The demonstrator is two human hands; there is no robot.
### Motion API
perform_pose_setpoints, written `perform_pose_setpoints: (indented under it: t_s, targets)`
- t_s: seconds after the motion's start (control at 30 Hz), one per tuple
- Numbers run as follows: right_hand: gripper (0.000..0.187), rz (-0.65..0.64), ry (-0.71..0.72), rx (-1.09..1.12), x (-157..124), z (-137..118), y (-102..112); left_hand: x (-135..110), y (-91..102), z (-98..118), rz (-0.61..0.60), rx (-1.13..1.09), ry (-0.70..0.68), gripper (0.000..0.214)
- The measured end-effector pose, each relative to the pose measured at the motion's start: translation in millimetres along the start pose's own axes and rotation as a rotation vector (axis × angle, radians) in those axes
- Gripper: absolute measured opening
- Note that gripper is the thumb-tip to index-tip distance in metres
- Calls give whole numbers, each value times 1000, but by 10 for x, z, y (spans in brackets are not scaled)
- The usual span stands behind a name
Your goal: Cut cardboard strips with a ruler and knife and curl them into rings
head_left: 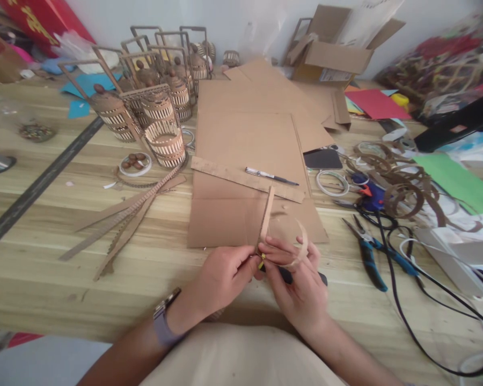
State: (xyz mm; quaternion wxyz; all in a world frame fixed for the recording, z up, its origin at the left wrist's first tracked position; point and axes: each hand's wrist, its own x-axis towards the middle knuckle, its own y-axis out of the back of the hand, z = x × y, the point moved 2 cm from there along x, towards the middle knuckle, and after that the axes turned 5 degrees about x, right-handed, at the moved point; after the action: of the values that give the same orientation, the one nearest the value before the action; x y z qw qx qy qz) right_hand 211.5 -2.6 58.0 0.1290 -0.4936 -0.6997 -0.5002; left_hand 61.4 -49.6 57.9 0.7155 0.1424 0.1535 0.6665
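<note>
My left hand point(227, 273) pinches the lower end of a narrow cardboard strip point(266, 212), which points up and away from me. Close against it, my right hand point(300, 281) has its fingers closed at the same end. A thin curled paper strip point(304, 241) loops over the right fingers. A small yellow piece point(262, 261) shows between the fingertips; its kind I cannot make out. Under the right palm a dark, slim object point(285, 275) sticks out, mostly hidden. Just beyond the hands lie cardboard sheets point(225, 220), with a wider cardboard strip point(225, 174) and a pen point(271, 176) on top.
Several lantern-like cardboard models point(167, 142) with tall handles stand at the back left. Loose corrugated strips point(124, 220) lie left of the sheets. To the right are pliers point(366, 252), a blue glue gun point(372, 198), a tape roll point(332, 183) and a black cable point(394, 300).
</note>
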Motion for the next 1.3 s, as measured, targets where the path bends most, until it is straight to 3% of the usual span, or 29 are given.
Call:
perform_pose_setpoints:
  t_s: [0.23,0.6,0.87,1.1,1.3]
  targets:
    - [15,-4,-121,111,-50,75,26,15,45,1,-32,31,-63,31]
    - [14,1,-75,104,-31,57,-1,2,51,-25,-22,-17,-66,29]
    - [20,-40,-157,138,-18,73,16,15,35,-22,-33,-80,-85,30]
    - [7,-88,-180,234,31,96,44,1,64,-7,40,111,-225,32]
    - [9,-155,-155,287,108,118,103,-7,71,46,110,458,-376,41]
